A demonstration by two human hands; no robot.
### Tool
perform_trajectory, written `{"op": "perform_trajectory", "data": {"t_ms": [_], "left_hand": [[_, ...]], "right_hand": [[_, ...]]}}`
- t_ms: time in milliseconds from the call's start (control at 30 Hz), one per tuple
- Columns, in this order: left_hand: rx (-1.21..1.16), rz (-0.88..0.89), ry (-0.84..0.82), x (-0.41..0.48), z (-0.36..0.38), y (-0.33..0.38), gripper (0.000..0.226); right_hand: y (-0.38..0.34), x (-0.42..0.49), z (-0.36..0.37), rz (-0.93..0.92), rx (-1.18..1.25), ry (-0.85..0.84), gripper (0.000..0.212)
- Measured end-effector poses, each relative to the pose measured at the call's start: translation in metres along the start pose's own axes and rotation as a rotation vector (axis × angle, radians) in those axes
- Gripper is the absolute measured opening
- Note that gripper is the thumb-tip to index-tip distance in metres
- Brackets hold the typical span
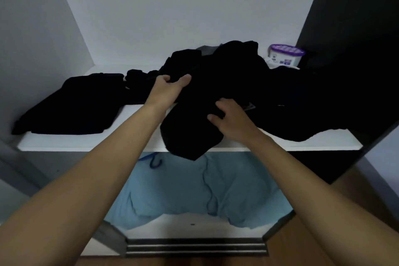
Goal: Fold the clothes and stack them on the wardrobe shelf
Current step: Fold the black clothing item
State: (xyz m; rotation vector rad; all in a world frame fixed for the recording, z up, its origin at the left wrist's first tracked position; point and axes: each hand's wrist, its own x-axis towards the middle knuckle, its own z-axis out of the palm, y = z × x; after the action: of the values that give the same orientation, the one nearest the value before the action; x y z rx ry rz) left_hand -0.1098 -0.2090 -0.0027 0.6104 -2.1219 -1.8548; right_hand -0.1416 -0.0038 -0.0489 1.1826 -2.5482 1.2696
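A heap of black clothes (248, 84) lies rumpled across the middle and right of the white wardrobe shelf (86, 146). One black garment (190, 136) from the heap hangs over the shelf's front edge. My left hand (170, 87) grips a fold of the black cloth at the heap's left side, thumb on top. My right hand (232, 117) lies on the hanging garment with its fingers curled into the cloth. A folded black garment (73, 103) lies flat on the left part of the shelf.
A white tub with a purple lid (286, 55) stands at the back right of the shelf. Light blue cloth (194, 192) and a blue hanger hook (154, 161) show below the shelf. A dark door panel (356, 39) borders the right side.
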Motion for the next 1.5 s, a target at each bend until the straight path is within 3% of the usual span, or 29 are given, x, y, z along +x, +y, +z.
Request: {"op": "perform_trajectory", "data": {"t_ms": [33, 100, 200, 300, 400, 500, 600, 733, 833, 933, 1067, 1100, 1200, 1333, 1433, 1500], "left_hand": [[-0.009, -0.098, -0.111, -0.004, 0.006, 0.003, 0.078], [0.002, -0.242, -0.283, -0.016, 0.021, 0.003, 0.069], [0.097, -0.174, -0.232, -0.032, 0.046, -0.01, 0.036], [-0.036, -0.02, -0.217, -0.052, 0.051, -0.013, 0.027], [-0.107, 0.043, -0.286, -0.081, 0.029, -0.012, 0.034], [-0.109, 0.004, -0.467, -0.116, 0.003, -0.027, 0.04], [-0.172, -0.103, -0.516, -0.153, -0.019, -0.063, 0.042], [-0.013, -0.282, -0.619, -0.196, -0.053, -0.141, 0.033], [0.292, -0.4, -0.711, -0.224, -0.074, -0.184, 0.028], [0.494, -0.45, -0.689, -0.25, -0.081, -0.202, 0.02], [0.26, -0.277, -0.437, -0.272, -0.068, -0.203, 0.007], [0.212, -0.226, -0.398, -0.276, -0.063, -0.2, 0.01], [0.155, -0.176, -0.493, -0.291, -0.048, -0.196, 0.062], [0.114, -0.171, -0.557, -0.317, -0.028, -0.197, 0.127], [0.175, 0.055, -0.423, -0.337, -0.009, -0.188, 0.131], [0.192, 0.17, -0.461, -0.352, 0.005, -0.177, 0.105]], "right_hand": [[-0.006, -0.013, 0.0, -0.106, -0.089, -0.052, 0.009], [-0.015, -0.042, 0.005, -0.215, -0.266, -0.167, 0.013], [-0.018, -0.084, 0.014, -0.151, -0.264, -0.295, 0.019], [-0.023, -0.109, 0.001, 0.263, 0.276, -0.173, 0.024], [-0.033, -0.108, -0.014, 0.741, 0.774, 0.096, 0.059], [-0.05, -0.099, -0.008, 0.845, 1.212, 0.156, 0.079], [-0.075, -0.095, 0.02, 0.871, 1.425, 0.349, 0.056], [-0.094, -0.136, 0.074, 0.851, 1.036, 0.612, 0.027], [-0.103, -0.194, 0.097, 0.747, 0.804, 0.554, 0.03], [-0.104, -0.246, 0.099, 0.793, 0.604, 0.5, 0.026], [-0.098, -0.308, 0.096, 0.885, 0.422, 0.399, 0.033], [-0.099, -0.32, 0.094, 0.88, 0.403, 0.366, 0.036], [-0.107, -0.346, 0.087, 0.827, 0.374, 0.271, 0.058], [-0.115, -0.374, 0.064, 0.758, 0.374, 0.191, 0.051], [-0.111, -0.398, 0.033, 0.723, 0.43, 0.156, 0.021], [-0.102, -0.42, 0.013, 0.699, 0.494, 0.172, 0.024]]}}
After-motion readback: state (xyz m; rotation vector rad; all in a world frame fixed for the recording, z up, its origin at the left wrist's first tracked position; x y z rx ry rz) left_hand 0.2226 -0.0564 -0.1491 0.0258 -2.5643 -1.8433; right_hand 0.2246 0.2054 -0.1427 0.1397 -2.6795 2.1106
